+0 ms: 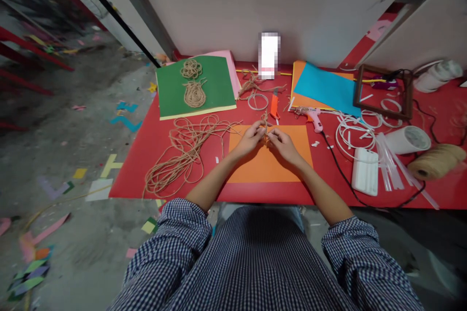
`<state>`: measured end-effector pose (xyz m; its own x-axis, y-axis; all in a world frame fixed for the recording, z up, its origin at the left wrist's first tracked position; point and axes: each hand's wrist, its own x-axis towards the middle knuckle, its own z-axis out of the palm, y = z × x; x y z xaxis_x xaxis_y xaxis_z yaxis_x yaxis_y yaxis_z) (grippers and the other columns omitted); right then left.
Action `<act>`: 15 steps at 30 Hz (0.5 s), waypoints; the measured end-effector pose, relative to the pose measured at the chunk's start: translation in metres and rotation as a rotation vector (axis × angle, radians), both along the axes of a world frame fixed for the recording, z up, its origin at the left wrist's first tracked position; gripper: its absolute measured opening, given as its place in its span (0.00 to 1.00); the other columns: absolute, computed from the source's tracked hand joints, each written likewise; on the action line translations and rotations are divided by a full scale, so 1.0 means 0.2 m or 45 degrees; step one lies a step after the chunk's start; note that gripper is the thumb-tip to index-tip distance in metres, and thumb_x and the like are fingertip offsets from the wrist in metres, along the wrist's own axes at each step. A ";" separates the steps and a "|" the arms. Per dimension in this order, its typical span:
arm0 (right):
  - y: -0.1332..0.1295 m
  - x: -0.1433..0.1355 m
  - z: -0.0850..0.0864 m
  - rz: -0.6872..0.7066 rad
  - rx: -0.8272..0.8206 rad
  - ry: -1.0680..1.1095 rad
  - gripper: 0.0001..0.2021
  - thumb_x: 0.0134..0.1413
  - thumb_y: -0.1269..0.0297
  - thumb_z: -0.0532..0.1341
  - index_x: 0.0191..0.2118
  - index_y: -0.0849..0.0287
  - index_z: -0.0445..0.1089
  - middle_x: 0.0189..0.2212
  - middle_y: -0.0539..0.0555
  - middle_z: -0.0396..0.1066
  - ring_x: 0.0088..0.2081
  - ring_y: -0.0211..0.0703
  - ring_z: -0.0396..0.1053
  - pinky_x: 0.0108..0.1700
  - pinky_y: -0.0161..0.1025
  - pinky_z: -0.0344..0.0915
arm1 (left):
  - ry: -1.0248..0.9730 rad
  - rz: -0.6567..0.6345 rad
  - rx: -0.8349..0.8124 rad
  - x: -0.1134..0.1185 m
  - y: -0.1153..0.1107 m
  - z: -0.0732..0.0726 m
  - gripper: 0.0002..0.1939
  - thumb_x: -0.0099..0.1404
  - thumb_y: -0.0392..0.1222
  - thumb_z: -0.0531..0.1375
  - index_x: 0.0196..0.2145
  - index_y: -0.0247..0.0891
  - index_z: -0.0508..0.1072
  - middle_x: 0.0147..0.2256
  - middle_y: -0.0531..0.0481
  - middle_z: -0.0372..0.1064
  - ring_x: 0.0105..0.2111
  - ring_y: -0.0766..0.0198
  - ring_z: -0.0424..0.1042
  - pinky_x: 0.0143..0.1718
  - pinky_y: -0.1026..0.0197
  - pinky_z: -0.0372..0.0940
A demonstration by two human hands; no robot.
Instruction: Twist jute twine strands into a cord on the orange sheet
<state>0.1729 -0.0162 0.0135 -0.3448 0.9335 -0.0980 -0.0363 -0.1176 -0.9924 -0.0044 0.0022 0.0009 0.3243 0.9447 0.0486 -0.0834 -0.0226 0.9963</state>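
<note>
pinching a small piece of twine between them, the left hand and the right hand sit close together above the orange sheet, which lies on the red table. the fingers of both hands look closed on the twine, thumbs facing each other, though the exact contact is too small to make out.

the piece should weigh next to nothing and be soft and bendy, with enough coarseness to stay put in a light pinch. it likely won't break, but loops could spring open or fray at cut ends, so the place to take hold is right at a crossing or close to an end, with the fingertips, not out along a slack strand.

the loose twine left of the sheet lies in a tangle that would probably snag if tugged from its middle; a free end is the better grip. beyond it, on the green sheet, the flat coil looks easy to distort and is best lifted from underneath. the glue gun lies beyond the right hand; its handle is the sensible hold, since its tip may be hot.
</note>
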 end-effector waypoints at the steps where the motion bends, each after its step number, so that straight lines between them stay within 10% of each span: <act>1: 0.00 0.00 0.00 -0.034 0.005 0.032 0.21 0.61 0.39 0.65 0.38 0.52 0.67 0.26 0.46 0.61 0.27 0.38 0.58 0.32 0.36 0.58 | -0.049 -0.033 -0.015 -0.01 0.01 0.00 0.24 0.73 0.60 0.58 0.55 0.38 0.69 0.26 0.57 0.59 0.24 0.68 0.57 0.28 0.64 0.56; 9: 0.02 0.02 0.00 -0.080 0.146 -0.046 0.19 0.63 0.42 0.65 0.37 0.55 0.69 0.31 0.49 0.67 0.32 0.39 0.63 0.36 0.37 0.64 | 0.167 -0.056 0.050 -0.04 0.02 0.03 0.19 0.73 0.55 0.59 0.34 0.35 0.72 0.32 0.49 0.68 0.34 0.63 0.66 0.40 0.61 0.62; 15: 0.03 0.05 0.01 0.004 0.195 -0.122 0.20 0.65 0.40 0.62 0.39 0.55 0.69 0.33 0.50 0.68 0.34 0.41 0.67 0.37 0.38 0.67 | -0.083 -0.324 -0.135 -0.08 0.01 0.05 0.21 0.71 0.60 0.62 0.37 0.36 0.72 0.25 0.55 0.56 0.24 0.68 0.54 0.27 0.62 0.50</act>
